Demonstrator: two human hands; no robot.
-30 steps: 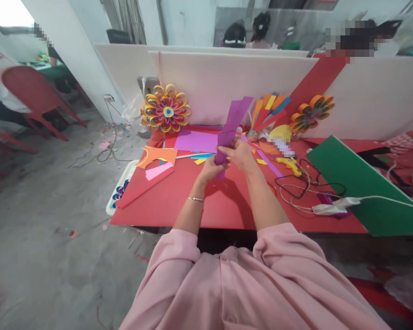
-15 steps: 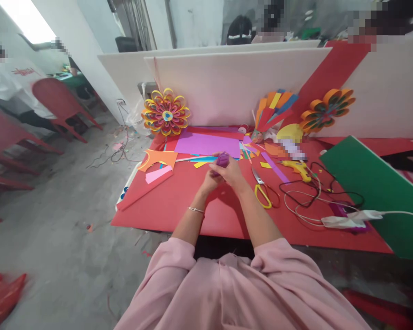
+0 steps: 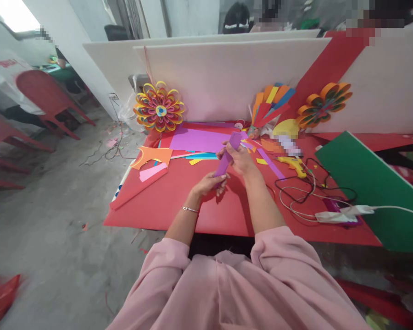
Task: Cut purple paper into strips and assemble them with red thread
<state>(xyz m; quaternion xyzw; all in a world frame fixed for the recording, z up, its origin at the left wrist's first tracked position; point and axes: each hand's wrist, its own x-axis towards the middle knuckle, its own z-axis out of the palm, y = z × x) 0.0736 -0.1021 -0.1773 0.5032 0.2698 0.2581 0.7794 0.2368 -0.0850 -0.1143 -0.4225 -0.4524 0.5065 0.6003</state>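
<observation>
The left hand (image 3: 209, 183) is closed on the near end of a purple strip (image 3: 226, 160); the right hand (image 3: 240, 159) is closed on it closer to the far end, which projects past the grip. The strip is held between the two hands, above the red table (image 3: 179, 201). Its long axis is directed obliquely, from near left to far right. The far end is therefore reached more directly by the right hand, the near end by the left. Whether one layer or several are held cannot be told. A purple sheet (image 3: 189, 140) is located beyond the hands; a yellow glue gun (image 3: 293, 166) is positioned to their right.
</observation>
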